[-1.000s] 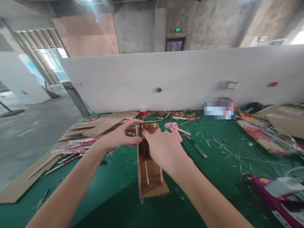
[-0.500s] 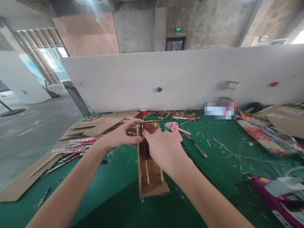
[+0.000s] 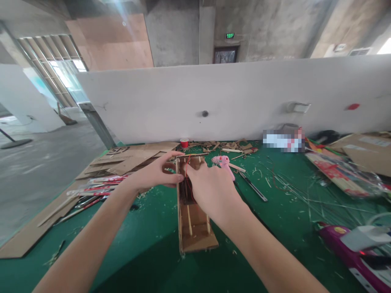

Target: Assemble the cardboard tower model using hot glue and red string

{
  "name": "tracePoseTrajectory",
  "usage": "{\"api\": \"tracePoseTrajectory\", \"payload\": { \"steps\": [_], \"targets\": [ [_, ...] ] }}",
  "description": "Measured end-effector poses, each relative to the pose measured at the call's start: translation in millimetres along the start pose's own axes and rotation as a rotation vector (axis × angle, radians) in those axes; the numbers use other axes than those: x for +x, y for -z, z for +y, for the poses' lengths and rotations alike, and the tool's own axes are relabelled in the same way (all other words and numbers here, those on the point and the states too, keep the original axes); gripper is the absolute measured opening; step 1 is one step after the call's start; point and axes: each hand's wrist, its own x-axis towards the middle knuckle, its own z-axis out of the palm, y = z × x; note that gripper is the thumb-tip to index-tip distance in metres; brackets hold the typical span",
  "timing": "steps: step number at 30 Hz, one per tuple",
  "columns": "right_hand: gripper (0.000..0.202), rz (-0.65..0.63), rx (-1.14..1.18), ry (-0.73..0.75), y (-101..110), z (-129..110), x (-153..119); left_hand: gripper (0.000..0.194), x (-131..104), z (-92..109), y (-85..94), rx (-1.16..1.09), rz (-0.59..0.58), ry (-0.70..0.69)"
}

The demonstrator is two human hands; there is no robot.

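A long, narrow cardboard box (image 3: pixel 198 243) with its inner side showing lies in front of me, thin wooden sticks set along it. My left hand (image 3: pixel 161 173) grips its far left wall, thumb on the near side and fingers reaching over the far end. My right hand (image 3: pixel 210 183) is closed and bent into the box's far half from the right; its fingertips are hidden, so what they pinch cannot be made out. A red wire or thread (image 3: pixel 187 179) runs down beside my right thumb, over a dark part inside the box.
A pink glue gun (image 3: pixel 225 162) and a utility knife (image 3: pixel 253 187) lie to the right. Cardboard sheets (image 3: pixel 122 156) and wrapped tools (image 3: pixel 97 186) are at left. A red spool (image 3: pixel 184 143) stands behind the box. A purple power strip (image 3: pixel 339 240) sits at right front.
Almost nothing differs. My right hand has shifted very slightly at the box, and the red wire hangs a little differently; my left hand keeps its grip.
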Motion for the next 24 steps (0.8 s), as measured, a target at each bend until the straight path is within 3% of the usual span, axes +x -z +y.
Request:
{"api": "tracePoseTrajectory", "payload": {
  "steps": [9, 24],
  "targets": [
    [0.050, -0.077, -0.054, 0.020, -0.1, -1.3, -1.0, 0.068, -1.6, 0.7, -0.6, 0.009, 0.012, 0.007],
    [0.038, -0.032, -0.022, 0.012, -3.4, -0.7, 0.8, 0.066, -1.3, 1.1, -0.9, 0.037, 0.012, -0.026]
  ]
}}
